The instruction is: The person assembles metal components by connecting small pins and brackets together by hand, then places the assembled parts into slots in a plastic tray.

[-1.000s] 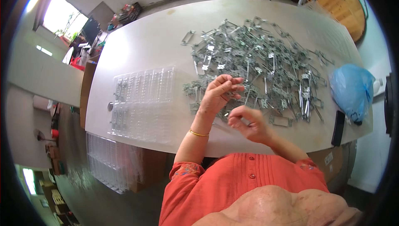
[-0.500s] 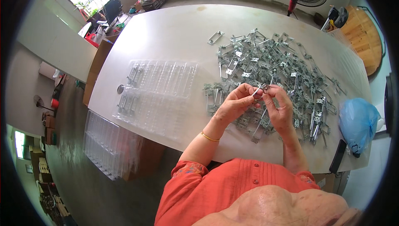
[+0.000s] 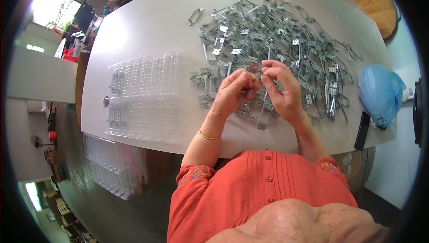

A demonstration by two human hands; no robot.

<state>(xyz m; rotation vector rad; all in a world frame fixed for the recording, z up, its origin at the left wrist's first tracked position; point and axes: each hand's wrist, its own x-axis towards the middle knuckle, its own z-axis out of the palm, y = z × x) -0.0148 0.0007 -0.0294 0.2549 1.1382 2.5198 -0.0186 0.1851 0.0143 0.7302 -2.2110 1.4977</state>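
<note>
My left hand [image 3: 236, 90] is closed, its fingers curled in over the near side of a heap of metal brackets [image 3: 286, 35]. What sits inside those fingers is hidden. Beside it, my right hand [image 3: 282, 88] pinches at a small metal bracket [image 3: 254, 67] between thumb and forefinger; the piece shows only in part, between the two hands. The heaped brackets are silvery, with long thin rods and flat plates at their ends, lying tangled on the white table [image 3: 147, 33]. One loose bracket [image 3: 195, 16] lies apart at the far left of the heap.
Clear plastic trays [image 3: 147, 95] lie on the left, with a few brackets [image 3: 117, 82] in their left slots. More clear trays [image 3: 111, 164] stand below the table edge. At right are a blue plastic bag [image 3: 380, 93] and a black phone-like slab [image 3: 362, 130].
The view has shifted, so the table sits higher and further left in the picture. My left hand has turned and curled more, and the metal piece between my hands is less visible.
</note>
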